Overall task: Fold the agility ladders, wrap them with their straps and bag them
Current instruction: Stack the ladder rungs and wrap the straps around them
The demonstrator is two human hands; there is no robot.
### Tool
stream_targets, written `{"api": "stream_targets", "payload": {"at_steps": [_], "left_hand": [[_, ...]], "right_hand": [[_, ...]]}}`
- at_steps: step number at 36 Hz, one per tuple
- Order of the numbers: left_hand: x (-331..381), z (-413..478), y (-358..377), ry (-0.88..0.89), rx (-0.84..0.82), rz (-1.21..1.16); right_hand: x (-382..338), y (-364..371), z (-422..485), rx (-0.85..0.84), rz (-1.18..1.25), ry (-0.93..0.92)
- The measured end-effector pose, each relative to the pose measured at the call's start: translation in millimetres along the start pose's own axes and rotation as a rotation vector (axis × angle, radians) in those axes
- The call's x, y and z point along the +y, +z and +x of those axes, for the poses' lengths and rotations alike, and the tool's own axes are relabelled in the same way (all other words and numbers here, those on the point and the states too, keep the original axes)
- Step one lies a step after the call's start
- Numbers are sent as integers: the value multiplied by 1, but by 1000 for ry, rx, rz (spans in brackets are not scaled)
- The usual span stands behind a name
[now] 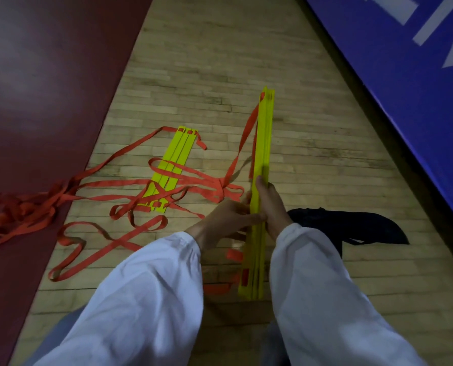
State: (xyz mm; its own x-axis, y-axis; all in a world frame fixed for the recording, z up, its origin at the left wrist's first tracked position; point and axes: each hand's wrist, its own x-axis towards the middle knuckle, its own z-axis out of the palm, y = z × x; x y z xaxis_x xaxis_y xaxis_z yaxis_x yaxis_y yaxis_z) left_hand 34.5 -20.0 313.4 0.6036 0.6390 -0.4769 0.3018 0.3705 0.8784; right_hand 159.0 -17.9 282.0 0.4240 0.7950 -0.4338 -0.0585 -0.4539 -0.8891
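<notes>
Where the arms are coming in: I am seeing two white sleeves reaching up from 6 o'clock, one on each side of the held bundle.
Left hand: it is curling its fingers against the bundle's 9 o'clock edge and clamping on it. Whether it is also pinching a strap I cannot tell.
Right hand: it is wrapping round the bundle from the 3 o'clock side, thumb lying along the yellow face, gripping firmly.
Held bundle: yellow rungs are sitting stacked together, running from 6 toward 12 o'clock, with an orange strap trailing from the far end down to the floor.
Black bag: it is lying flat at 3 o'clock of the hands, beside the right sleeve.
Orange straps: they are sprawling in loose loops toward 9 o'clock, spilling onto the maroon mat.
Floor stack: more yellow rungs are lying flat at 10 o'clock of the hands, with straps crossing over them.
Wooden floor: it is stretching toward 12 o'clock.
Blue panel: it is filling 1 to 3 o'clock, its white marks blurring.
</notes>
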Motion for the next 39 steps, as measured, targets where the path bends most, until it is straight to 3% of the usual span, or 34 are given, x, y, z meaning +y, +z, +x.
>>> {"api": "stream_targets", "payload": {"at_steps": [7, 16, 24, 30, 35, 39], "left_hand": [[4, 1, -8, -18, -10, -74], [11, -1, -18, -4, 27, 111], [-6, 5, -6, -14, 68, 253], [-20, 17, 7, 17, 98, 545], [-14, 22, -2, 87, 24, 551], [-4, 32, -36, 237, 338, 359]], "right_hand": [[1, -2, -7, -124, 128, -5], [1, 2, -11, -341, 251, 90], [-15, -6, 12, -199, 236, 95], [-17, -7, 26, -68, 298, 86], [-9, -10, 31, -142, 381, 139], [3, -9, 26, -260, 197, 158]]}}
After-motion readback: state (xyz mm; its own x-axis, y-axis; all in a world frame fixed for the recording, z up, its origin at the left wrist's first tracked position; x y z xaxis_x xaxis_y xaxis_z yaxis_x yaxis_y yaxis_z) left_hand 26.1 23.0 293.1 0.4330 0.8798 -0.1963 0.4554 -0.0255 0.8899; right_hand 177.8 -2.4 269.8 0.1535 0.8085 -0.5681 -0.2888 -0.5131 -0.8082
